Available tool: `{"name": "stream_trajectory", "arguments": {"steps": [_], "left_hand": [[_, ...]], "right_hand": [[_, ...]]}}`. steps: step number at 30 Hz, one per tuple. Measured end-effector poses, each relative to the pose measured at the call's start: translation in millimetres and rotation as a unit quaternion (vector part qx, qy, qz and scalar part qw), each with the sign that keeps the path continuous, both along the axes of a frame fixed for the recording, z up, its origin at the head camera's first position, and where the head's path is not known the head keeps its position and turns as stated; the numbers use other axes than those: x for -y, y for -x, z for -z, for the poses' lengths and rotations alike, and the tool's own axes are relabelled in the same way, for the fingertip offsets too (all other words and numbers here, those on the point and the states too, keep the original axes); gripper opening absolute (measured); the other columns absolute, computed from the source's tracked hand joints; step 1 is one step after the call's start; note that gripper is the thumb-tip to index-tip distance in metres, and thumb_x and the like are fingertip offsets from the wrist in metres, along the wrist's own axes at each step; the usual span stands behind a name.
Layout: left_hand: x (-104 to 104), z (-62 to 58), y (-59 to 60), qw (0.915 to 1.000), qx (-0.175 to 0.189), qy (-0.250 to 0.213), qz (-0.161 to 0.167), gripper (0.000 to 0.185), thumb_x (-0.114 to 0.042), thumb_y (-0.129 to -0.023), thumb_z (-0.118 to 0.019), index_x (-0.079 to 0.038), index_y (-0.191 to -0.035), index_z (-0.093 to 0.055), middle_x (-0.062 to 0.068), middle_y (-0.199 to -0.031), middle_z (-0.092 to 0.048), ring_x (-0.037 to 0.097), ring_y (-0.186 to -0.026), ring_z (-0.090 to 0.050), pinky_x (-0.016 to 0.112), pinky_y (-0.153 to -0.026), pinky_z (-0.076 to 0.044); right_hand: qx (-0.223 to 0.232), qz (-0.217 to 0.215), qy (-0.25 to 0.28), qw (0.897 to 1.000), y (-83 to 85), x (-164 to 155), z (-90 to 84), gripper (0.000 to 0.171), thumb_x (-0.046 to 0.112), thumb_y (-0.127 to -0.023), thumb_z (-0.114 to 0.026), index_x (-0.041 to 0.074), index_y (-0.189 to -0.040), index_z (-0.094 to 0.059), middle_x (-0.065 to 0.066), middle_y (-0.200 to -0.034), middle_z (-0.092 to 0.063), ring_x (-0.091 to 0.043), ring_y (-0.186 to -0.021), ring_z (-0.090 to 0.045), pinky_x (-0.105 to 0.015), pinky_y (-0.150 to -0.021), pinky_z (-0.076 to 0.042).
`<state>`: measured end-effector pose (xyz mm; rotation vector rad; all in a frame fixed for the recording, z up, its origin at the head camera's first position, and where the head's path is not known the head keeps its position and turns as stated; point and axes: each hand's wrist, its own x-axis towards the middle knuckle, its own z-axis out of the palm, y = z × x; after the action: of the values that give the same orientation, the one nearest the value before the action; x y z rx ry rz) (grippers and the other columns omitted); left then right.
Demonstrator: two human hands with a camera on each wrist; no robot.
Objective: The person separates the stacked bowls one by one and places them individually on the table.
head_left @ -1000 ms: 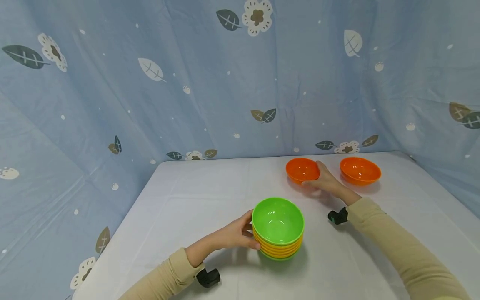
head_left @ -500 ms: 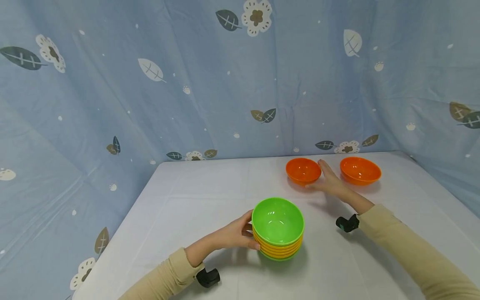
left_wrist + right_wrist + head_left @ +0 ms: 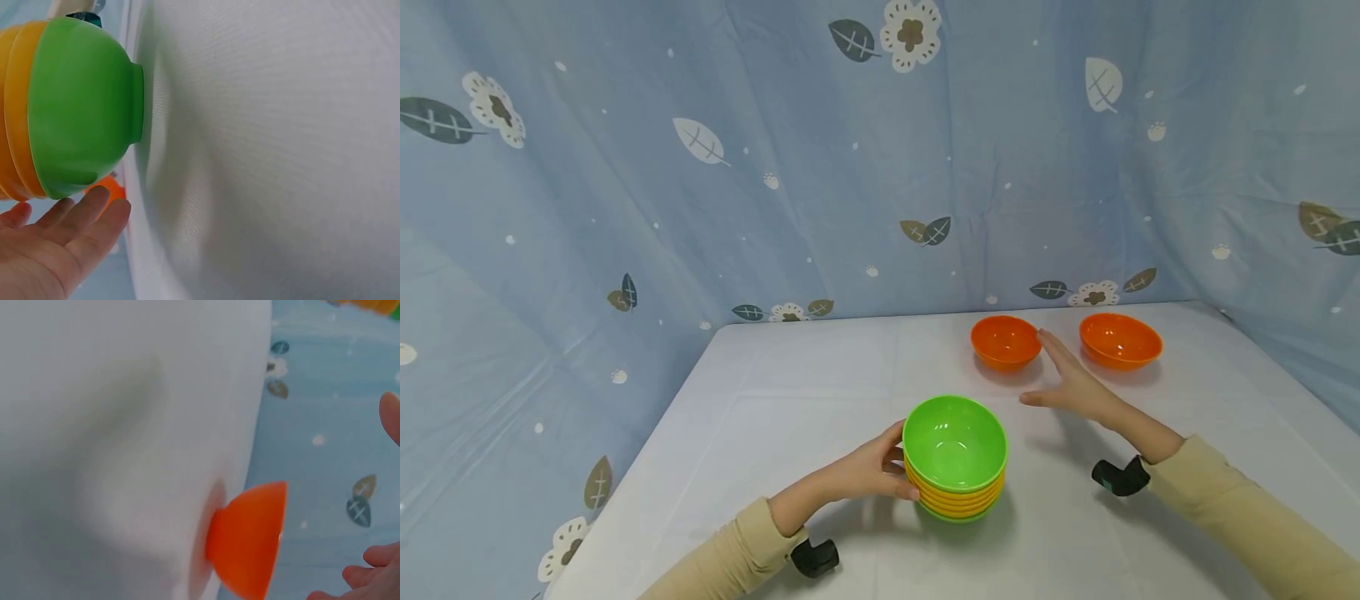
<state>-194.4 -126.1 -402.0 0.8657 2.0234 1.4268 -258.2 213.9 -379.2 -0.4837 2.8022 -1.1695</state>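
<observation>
A stack of bowls [image 3: 956, 458] stands on the table, bright green on top, several yellow ones in the middle and a green bowl [image 3: 81, 106] at the bottom. My left hand [image 3: 872, 467] rests against the stack's left side, its fingers [image 3: 87, 234] stretched out by the bowls in the left wrist view. Farther back, a small orange bowl [image 3: 1004, 343] sits upright on the table. My right hand [image 3: 1075, 387] is beside that bowl, thumb and fingers spread apart with nothing held; the fingertips are near its right rim. The right wrist view shows an orange bowl [image 3: 247, 540] away from the fingers.
A larger orange bowl [image 3: 1121, 342] stands at the back right, behind my right hand. White cloth covers the table [image 3: 805, 392]. A blue patterned curtain [image 3: 820, 167] hangs along the table's back and sides.
My right hand has come away from the small orange bowl, moving toward me and to the right while its fingers spread. The left hand and the bowls stay in place.
</observation>
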Motion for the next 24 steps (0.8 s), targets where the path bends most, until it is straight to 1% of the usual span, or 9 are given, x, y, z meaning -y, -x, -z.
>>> {"name": "stream_trajectory", "arguments": {"steps": [3,7,12,15,18,24], "left_hand": [[0.5,0.6,0.0,1.0000,0.000,-0.002,-0.004,0.093,-0.037,-0.076,-0.073,-0.021,-0.146,-0.015,0.006,-0.140,-0.035,0.015,-0.116,-0.049,0.027,-0.093,-0.045],[1.4,0.5,0.3,1.0000,-0.006,-0.005,-0.006,0.092,-0.038,-0.076,-0.073,-0.020,-0.146,-0.015,0.006,-0.141,-0.034,0.016,-0.117,-0.048,0.027,-0.093,-0.045],[2.8,-0.8,-0.5,0.9999,-0.007,-0.009,-0.008,0.091,-0.033,-0.077,-0.072,-0.018,-0.146,-0.014,0.008,-0.143,-0.032,0.019,-0.119,-0.048,0.028,-0.093,-0.044],[4.1,-0.9,-1.0,0.9998,-0.008,-0.010,-0.012,0.090,-0.030,-0.078,-0.072,-0.018,-0.146,-0.014,0.008,-0.145,-0.029,0.020,-0.120,-0.047,0.032,-0.094,-0.044],[5.8,0.0,-0.9,0.9998,-0.010,-0.007,-0.017,0.090,-0.030,-0.079,-0.072,-0.019,-0.146,-0.014,0.008,-0.147,-0.026,0.020,-0.122,-0.046,0.036,-0.096,-0.043],[8.3,0.1,-1.2,0.9994,-0.016,0.001,-0.031,0.089,-0.033,-0.078,-0.071,-0.019,-0.146,-0.015,0.007,-0.147,-0.026,0.021,-0.124,-0.043,0.033,-0.095,-0.043]], "right_hand": [[-0.006,-0.016,0.006,1.000,-11.8,3.2,-2.5,0.107,0.039,-0.074,-0.074,0.002,-0.147,-0.004,-0.023,-0.151,-0.001,-0.047,-0.134,-0.007,-0.068,-0.099,-0.016],[0.003,-0.041,0.013,0.999,-26.9,8.9,-4.9,0.105,0.037,-0.074,-0.074,0.003,-0.147,-0.007,-0.024,-0.151,-0.003,-0.048,-0.133,-0.009,-0.069,-0.097,-0.018],[0.010,-0.067,0.028,0.997,-42.2,16.7,-6.9,0.101,0.033,-0.075,-0.074,0.004,-0.147,-0.010,-0.025,-0.150,-0.006,-0.050,-0.133,-0.009,-0.070,-0.097,-0.018],[0.013,-0.086,0.043,0.995,-50.9,21.1,-5.5,0.099,0.030,-0.074,-0.075,0.004,-0.146,-0.012,-0.026,-0.149,-0.009,-0.051,-0.132,-0.012,-0.070,-0.096,-0.020],[0.011,-0.107,0.059,0.992,-57.5,25.7,-1.7,0.098,0.029,-0.073,-0.075,0.005,-0.146,-0.015,-0.026,-0.149,-0.012,-0.051,-0.131,-0.014,-0.070,-0.095,-0.022],[0.005,-0.138,0.076,0.987,-64.9,31.9,4.6,0.097,0.027,-0.071,-0.077,0.008,-0.146,-0.018,-0.023,-0.149,-0.016,-0.053,-0.130,-0.017,-0.071,-0.093,-0.025]]}}
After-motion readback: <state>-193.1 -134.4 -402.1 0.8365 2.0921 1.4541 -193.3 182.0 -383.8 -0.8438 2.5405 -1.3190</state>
